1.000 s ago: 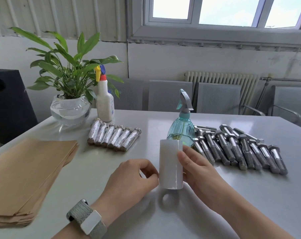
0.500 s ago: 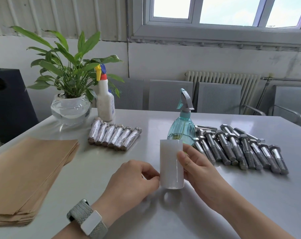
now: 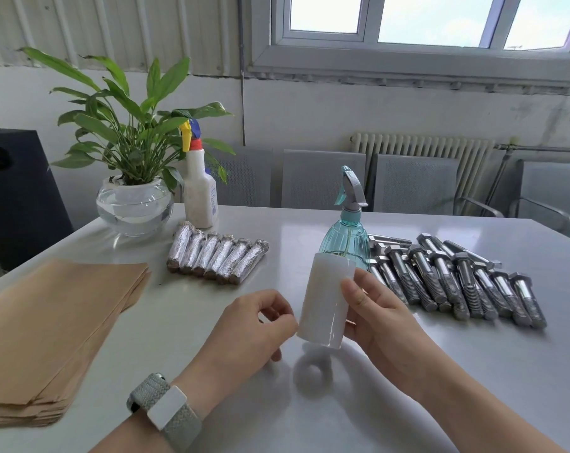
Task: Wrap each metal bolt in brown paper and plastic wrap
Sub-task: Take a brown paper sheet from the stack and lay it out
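The right hand point(image 3: 375, 317) gripped a milky-white, tilted plastic wrap roll point(image 3: 326, 300) above the bench point(image 3: 407, 387); the left hand point(image 3: 247, 328) pinched, perhaps, its loose film edge.

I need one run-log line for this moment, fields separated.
right hand: holds plastic wrap roll | left hand: pinches its film edge | bare bolts: waiting

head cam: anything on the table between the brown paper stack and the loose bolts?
Yes, in the head view: the row of wrapped bolts, the teal spray bottle, and nearer, both hands at the plastic wrap roll.
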Tool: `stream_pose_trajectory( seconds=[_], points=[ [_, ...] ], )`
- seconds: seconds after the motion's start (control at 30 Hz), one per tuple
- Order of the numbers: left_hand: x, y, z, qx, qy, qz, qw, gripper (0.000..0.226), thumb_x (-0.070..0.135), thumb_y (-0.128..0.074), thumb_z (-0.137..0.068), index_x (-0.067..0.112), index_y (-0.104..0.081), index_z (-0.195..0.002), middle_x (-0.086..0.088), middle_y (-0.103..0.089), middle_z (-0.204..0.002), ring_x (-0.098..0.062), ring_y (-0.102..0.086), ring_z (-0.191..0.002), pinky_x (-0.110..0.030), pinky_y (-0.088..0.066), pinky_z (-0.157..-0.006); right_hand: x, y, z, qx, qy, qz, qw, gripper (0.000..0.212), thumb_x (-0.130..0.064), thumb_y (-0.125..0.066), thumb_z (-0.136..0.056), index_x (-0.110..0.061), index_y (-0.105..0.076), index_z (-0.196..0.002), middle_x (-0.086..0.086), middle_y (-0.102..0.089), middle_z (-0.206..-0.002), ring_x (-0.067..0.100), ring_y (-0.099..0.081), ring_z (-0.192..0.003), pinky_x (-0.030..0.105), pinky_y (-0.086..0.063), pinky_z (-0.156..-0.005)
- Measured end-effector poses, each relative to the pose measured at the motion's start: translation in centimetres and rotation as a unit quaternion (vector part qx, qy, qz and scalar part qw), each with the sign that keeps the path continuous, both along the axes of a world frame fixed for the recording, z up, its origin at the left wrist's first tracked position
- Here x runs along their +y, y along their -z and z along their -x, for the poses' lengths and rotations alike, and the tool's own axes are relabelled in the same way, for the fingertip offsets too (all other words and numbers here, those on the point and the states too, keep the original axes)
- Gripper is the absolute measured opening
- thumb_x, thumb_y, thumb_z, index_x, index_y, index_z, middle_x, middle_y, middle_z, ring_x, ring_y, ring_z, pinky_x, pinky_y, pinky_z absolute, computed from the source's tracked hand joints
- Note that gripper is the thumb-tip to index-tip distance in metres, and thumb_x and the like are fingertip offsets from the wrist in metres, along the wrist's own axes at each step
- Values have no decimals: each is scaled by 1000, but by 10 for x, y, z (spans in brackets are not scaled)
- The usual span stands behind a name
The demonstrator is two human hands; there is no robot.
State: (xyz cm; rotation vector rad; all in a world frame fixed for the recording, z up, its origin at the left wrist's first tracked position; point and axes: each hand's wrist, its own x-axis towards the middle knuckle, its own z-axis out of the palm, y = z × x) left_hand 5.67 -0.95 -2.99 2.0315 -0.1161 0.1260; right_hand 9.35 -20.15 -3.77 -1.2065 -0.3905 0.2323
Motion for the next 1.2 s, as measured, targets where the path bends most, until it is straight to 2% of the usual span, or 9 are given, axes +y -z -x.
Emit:
stream_pose_trajectory(
  seconds=[0.2, 0.3, 0.4, 0.5, 0.63, 0.73, 0.87, 1.0, 1.2],
  points=[
    [-1, 0, -6, 63, -39, 200, 977, 17, 27, -47, -63, 14, -54, -70, -3, -56, -73, -16, -57, -56, -26, -36, -42, 0, 1, -1, 33, 24, 2, 999, 62, -25, -77, -79, -21, -51, -135, 14, -67, -116, 31, -66, -104, 46, -55, -84],
    [-2, -1, -7, 59, -65, 228, 970, 20, 28, -45, -63, 13, -54, -72, -5, -59, -73, -11, -55, -58, -27, -37, -42, 0, 1, 0, 45, 22, 11, 999, 65, -20, -82, -73, -26, -55, -131, 16, -67, -108, 34, -67, -101, 47, -56, -83],
    [-3, 1, -7, 28, -90, 192, 977, 13, 27, -49, -77, 15, -56, -78, -4, -61, -73, -9, -53, -60, -29, -41, -48, 2, -1, 3, 46, 17, 16, 999, 54, -16, -74, -73, -20, -57, -125, 10, -70, -96, 28, -69, -93, 41, -57, -78],
    [-4, 6, -9, -54, -103, 129, 985, 14, 11, -48, -94, 16, -55, -84, 5, -63, -73, -2, -53, -59, -16, -41, -58, 3, -2, 4, 58, 22, 17, 998, 51, -14, -73, -71, -13, -55, -119, 10, -70, -98, 27, -69, -93, 40, -58, -78],
    [-3, 8, -7, -152, -118, 47, 980, 13, 19, -50, -98, 24, -53, -87, 0, -63, -77, -4, -58, -73, -12, -41, -63, 6, -3, 8, 81, 24, 43, 996, 55, -12, -73, -67, -6, -52, -117, 13, -68, -104, 29, -70, -94, 35, -58, -76],
    [-2, 7, -7, -176, -134, 40, 974, 13, 22, -50, -99, 27, -52, -87, -1, -65, -75, 0, -61, -73, -9, -41, -61, 8, -7, 15, 64, 12, 98, 993, 55, -15, -75, -66, -14, -53, -116, 13, -67, -106, 25, -71, -90, 35, -58, -74],
    [-1, 5, -7, -217, -115, -15, 969, 13, 18, -51, -98, 25, -51, -88, -1, -61, -76, 1, -60, -73, -5, -38, -62, 4, -16, 22, -57, -31, 324, 944, 43, -37, -74, -62, -44, -62, -103, -7, -67, -88, 16, -66, -74, 41, -59, -76],
    [1, 3, -4, -263, -60, -105, 957, 16, 16, -52, -97, 29, -48, -88, 7, -57, -78, 0, -59, -76, -6, -39, -65, 2, -21, 20, -84, -38, 350, 932, 31, -51, -75, -67, -36, -66, -93, -13, -67, -91, 14, -64, -91, 29, -50, -83],
    [2, 1, 0, -267, 25, -145, 952, 7, 32, -46, -98, 34, -45, -91, 16, -55, -88, -2, -60, -76, -12, -42, -68, -2, -20, 20, -99, -48, 324, 940, 11, -21, -66, -92, -16, -62, -83, -9, -55, -71, 6, -45, -65, 14, -34, -60]
  ],
)
